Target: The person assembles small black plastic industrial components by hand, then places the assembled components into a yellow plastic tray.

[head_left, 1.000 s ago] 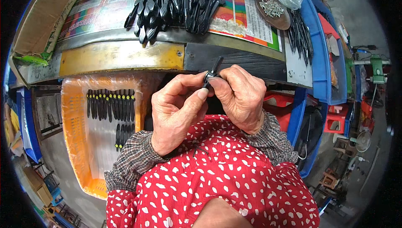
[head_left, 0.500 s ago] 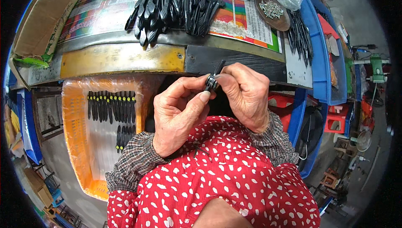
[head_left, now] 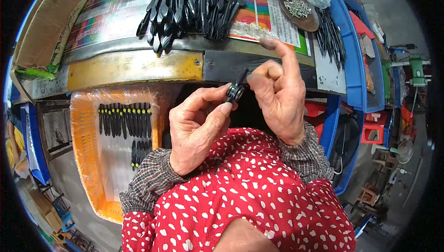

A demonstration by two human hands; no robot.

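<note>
My left hand [head_left: 196, 124] pinches a small black plastic part [head_left: 236, 92] between thumb and fingers, just in front of the bench edge. The part has a round joint in the middle and a thin arm pointing up and to the right. To the right of it, apart from it, my right hand [head_left: 283, 95] is raised with nothing seen in it; its index finger stretches toward the bench and the other fingers are partly bent. On the bench beyond lies a pile of long black plastic pieces [head_left: 180, 11].
A round dish [head_left: 309, 22] of small silvery fasteners [head_left: 297, 7] lies at the right of the bench, beside thin black strips [head_left: 329, 39]. An orange basket [head_left: 88, 159] at lower left holds rows of black pieces with yellow-green dots [head_left: 125, 113]. A blue tray [head_left: 354, 76] borders the right.
My right hand has let go of the black part and drawn back to the right, its fingers spreading. My left hand keeps its pinch, almost unmoved.
</note>
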